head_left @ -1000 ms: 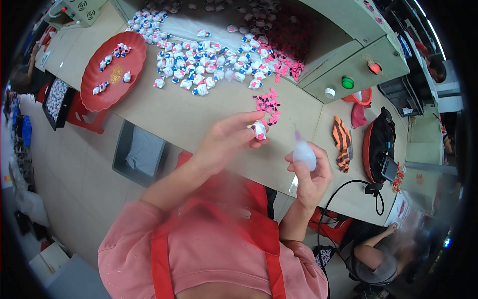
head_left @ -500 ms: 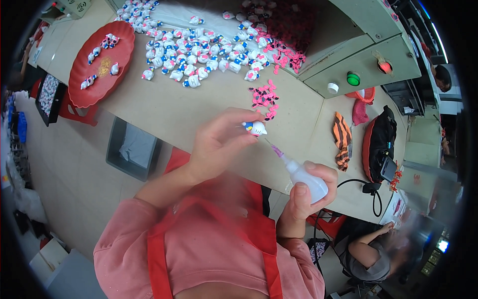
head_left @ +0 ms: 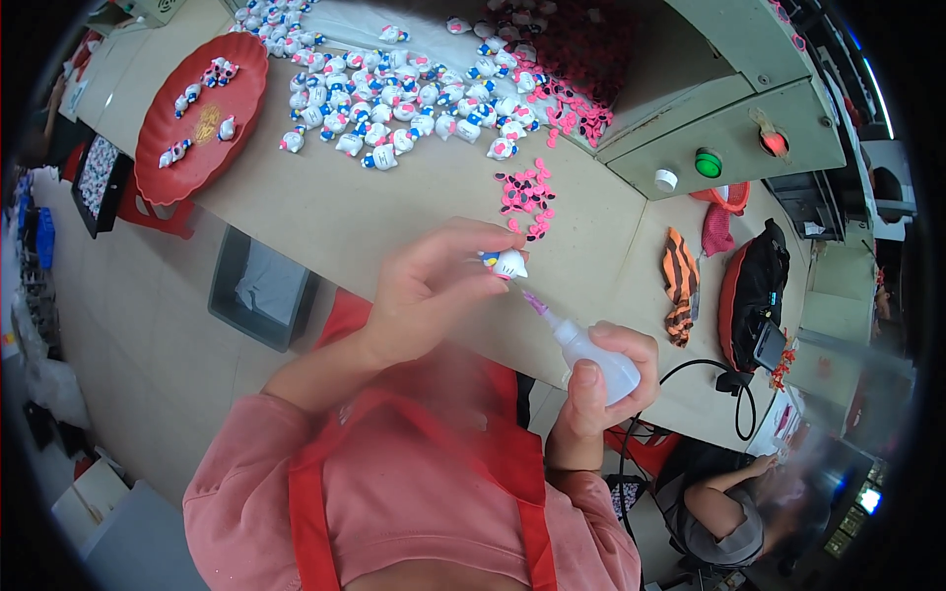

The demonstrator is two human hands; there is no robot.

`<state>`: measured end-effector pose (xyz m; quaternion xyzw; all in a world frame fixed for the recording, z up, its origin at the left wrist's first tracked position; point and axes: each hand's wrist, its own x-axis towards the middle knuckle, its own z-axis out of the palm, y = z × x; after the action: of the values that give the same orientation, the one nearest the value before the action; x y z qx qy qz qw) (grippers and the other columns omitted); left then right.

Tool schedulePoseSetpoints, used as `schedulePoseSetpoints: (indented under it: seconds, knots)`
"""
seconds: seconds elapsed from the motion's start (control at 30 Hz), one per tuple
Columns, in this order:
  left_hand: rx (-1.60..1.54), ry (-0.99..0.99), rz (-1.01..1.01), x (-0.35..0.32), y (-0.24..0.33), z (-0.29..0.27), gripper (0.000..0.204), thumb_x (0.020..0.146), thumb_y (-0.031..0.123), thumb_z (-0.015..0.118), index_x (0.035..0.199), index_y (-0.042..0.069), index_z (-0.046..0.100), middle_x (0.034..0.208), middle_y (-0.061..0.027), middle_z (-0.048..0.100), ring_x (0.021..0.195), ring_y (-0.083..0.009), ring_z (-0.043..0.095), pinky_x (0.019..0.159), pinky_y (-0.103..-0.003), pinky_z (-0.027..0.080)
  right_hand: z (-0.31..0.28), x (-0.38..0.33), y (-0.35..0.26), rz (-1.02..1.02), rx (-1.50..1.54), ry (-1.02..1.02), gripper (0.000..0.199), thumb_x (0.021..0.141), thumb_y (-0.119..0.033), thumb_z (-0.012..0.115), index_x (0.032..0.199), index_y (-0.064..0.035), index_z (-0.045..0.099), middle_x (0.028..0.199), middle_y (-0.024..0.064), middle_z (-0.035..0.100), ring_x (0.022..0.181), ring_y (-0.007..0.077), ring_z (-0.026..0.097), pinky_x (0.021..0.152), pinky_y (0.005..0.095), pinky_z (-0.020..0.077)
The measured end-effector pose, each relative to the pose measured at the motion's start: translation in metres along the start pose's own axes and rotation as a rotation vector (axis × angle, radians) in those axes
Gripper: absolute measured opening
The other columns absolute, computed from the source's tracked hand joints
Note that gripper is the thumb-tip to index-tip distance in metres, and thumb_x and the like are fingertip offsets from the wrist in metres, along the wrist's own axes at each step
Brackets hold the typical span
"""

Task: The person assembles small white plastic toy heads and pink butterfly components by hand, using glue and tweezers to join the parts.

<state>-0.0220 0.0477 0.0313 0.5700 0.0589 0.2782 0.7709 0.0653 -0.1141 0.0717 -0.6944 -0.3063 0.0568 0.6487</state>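
Gripping a bottle [head_left: 601, 364], the right hand [head_left: 621, 408] is pointing it at the left hand's [head_left: 424, 281] pinched figurine [head_left: 508, 264], contact unclear.

A workshop: long bench [head_left: 335, 207], piles of matching figurines [head_left: 405, 110], push-button cabinet [head_left: 729, 123].

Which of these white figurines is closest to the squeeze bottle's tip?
The white-and-blue figurine pinched in the left hand, beside the purple nozzle of the translucent bottle. It alone is held; others lie on the beige tabletop and red scalloped dish.
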Motion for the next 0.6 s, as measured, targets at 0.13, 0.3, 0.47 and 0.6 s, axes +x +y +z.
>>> schedulePoseSetpoints:
  seconds: [0.13,0.3,0.47,0.6]
  knots:
    - [-0.006,-0.004,-0.01,-0.0004,0.0016,0.0,0.031,0.08,-0.012,0.052,0.11,-0.005,0.05,0.114,-0.0194,0.05,0.105,-0.0288,0.055,0.087,-0.033,0.047,-0.0006,0.0004,-0.0001,0.003,-0.008,-0.019,0.038,0.07,-0.03,0.068,0.086,0.0021,0.055,0.078,0.0092,0.057,0.066,0.0129,0.052,0.06,0.0231,0.0406]
    - [-0.023,-0.006,-0.001,-0.0014,0.0018,0.001,0.029,0.08,-0.011,0.052,0.108,-0.004,0.05,0.114,-0.0199,0.05,0.104,-0.0297,0.056,0.087,-0.034,0.048,-0.0001,-0.0001,-0.0008,-0.002,-0.016,-0.006,0.037,0.07,-0.029,0.068,0.085,0.0019,0.056,0.078,0.0096,0.058,0.067,0.0136,0.053,0.062,0.0237,0.0412]
    - [-0.056,-0.011,0.002,-0.0023,0.0017,0.0013,0.028,0.08,-0.011,0.053,0.108,-0.003,0.05,0.114,-0.0201,0.05,0.103,-0.03,0.056,0.087,-0.035,0.048,-0.0035,-0.0007,-0.0024,-0.027,-0.039,-0.055,0.035,0.07,-0.027,0.068,0.085,0.0021,0.057,0.08,0.0106,0.059,0.069,0.0141,0.054,0.062,0.0238,0.0413]
    - [-0.077,-0.014,-0.018,-0.0036,0.0028,0.0008,0.028,0.08,-0.01,0.053,0.108,-0.003,0.05,0.113,-0.0201,0.051,0.103,-0.0301,0.056,0.087,-0.035,0.048,-0.004,-0.0006,-0.0032,-0.056,-0.026,-0.071,0.033,0.071,-0.025,0.067,0.085,0.0022,0.057,0.08,0.0108,0.059,0.068,0.0138,0.053,0.062,0.0236,0.0411]
